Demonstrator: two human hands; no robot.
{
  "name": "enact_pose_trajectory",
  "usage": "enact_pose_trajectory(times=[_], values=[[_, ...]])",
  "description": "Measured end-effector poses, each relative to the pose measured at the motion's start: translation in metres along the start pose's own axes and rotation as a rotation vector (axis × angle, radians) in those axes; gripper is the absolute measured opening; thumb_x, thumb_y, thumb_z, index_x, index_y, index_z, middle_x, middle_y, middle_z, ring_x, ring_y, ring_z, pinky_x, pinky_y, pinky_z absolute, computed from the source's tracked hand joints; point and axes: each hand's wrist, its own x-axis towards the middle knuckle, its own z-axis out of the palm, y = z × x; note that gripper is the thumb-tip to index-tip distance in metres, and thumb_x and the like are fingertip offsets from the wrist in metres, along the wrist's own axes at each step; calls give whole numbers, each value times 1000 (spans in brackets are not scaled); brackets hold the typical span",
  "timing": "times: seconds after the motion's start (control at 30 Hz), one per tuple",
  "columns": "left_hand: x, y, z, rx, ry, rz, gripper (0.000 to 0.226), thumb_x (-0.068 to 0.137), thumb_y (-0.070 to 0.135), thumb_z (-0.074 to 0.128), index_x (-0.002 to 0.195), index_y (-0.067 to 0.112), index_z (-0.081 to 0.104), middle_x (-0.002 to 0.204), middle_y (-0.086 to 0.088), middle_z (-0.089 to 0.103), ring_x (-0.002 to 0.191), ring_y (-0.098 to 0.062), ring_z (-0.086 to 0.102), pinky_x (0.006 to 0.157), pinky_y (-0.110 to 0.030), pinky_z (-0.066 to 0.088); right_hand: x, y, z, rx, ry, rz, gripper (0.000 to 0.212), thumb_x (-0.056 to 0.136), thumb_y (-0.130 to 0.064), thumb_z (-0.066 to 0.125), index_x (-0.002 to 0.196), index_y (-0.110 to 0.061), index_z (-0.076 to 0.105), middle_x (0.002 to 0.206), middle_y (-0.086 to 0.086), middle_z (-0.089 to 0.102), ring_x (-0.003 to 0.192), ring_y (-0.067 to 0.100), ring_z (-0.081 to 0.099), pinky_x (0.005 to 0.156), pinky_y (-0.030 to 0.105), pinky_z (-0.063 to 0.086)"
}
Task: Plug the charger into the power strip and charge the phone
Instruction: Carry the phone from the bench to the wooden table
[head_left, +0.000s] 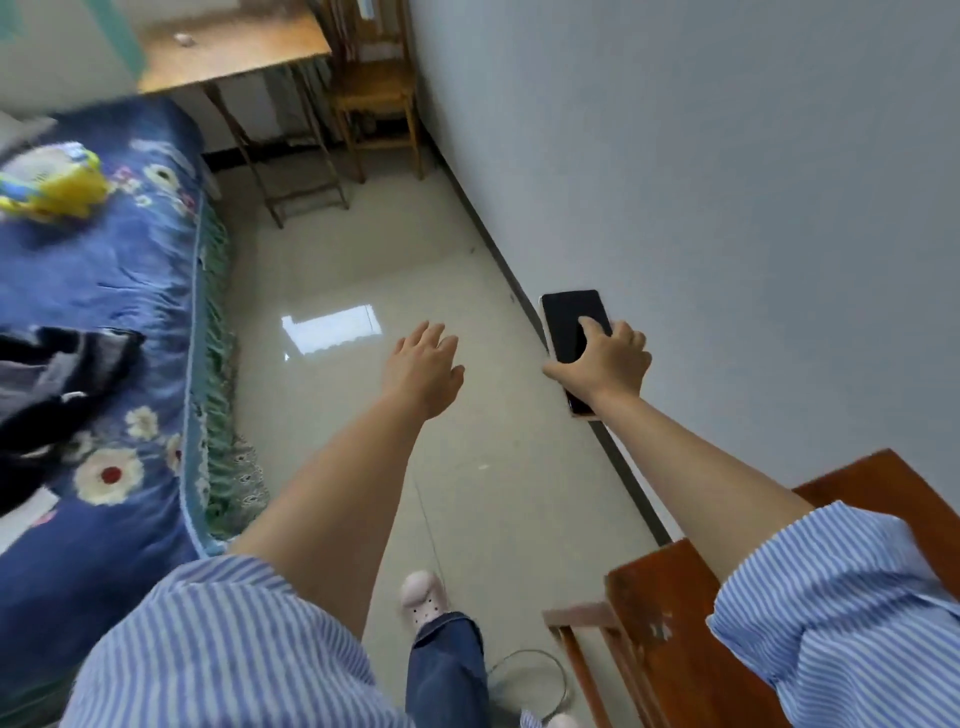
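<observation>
Your right hand (605, 366) is closed on the phone (571, 332), thumb across the dark screen, fingers wrapped behind its lower half; the phone is held in the air over the floor (395, 270), close to the wall (727, 182) on the far side of the grip. Your left hand (423, 371) holds nothing, fingers spread and extended forward, well apart from the phone, on the bed (130, 312) side. Long axis of the phone runs away from you, top edge pointing ahead and slightly left, screen facing up toward the camera; the bottom end, where I'd expect the port, is hidden under your wrist.

Progress, as judged: early; phone in hand, but no charger and no power strip can be made out. A thin wire (530, 675) loops on the floor behind the grip, near your shoe (423, 597); cannot tell what it belongs to. Left to do: locate charger and strip, plug in, connect phone.
</observation>
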Motion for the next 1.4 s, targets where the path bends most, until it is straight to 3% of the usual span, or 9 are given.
enact_pose_trajectory(times=[0.13,0.4,0.67,0.83,1.1,1.4], values=[[50,-96,-51,54,93,-108,42,92,27,41,130,8,39,149,-11,29,140,-24,15,111,-40,21,64,-112,21,15,16,-146,71,64,-41,69,124,-17,40,125,21,43,113,38,36,94,44,34],[134,-267,-145,125,156,-292,36,87,21,45,120,6,44,138,-13,39,135,-27,24,106,-41,29,184,-305,54,123,30,-233,64,64,-41,67,120,-19,45,119,20,48,112,37,38,93,43,35],[247,-373,-185,117,207,-387,38,88,23,45,122,7,44,142,-13,36,138,-26,20,107,-41,28,310,-415,90,139,17,-374,65,64,-40,66,122,-22,45,123,19,46,113,37,37,97,44,33],[371,-443,-212,100,239,-459,45,90,28,43,131,10,37,150,-12,26,141,-27,14,112,-42,23,440,-498,113,149,-10,-466,65,66,-40,68,124,-23,44,126,17,45,116,36,35,97,41,33],[549,-555,-284,96,259,-566,41,89,28,45,125,10,43,147,-12,32,138,-28,20,109,-45,28,629,-649,126,84,-56,-628,65,67,-39,67,125,-23,42,128,16,45,117,36,35,97,44,33],[716,-723,-328,130,231,-624,43,90,29,43,127,8,41,143,-13,36,135,-28,23,104,-44,32,794,-814,213,28,-79,-677,65,69,-43,65,126,-23,41,128,17,46,118,35,36,95,43,35]])
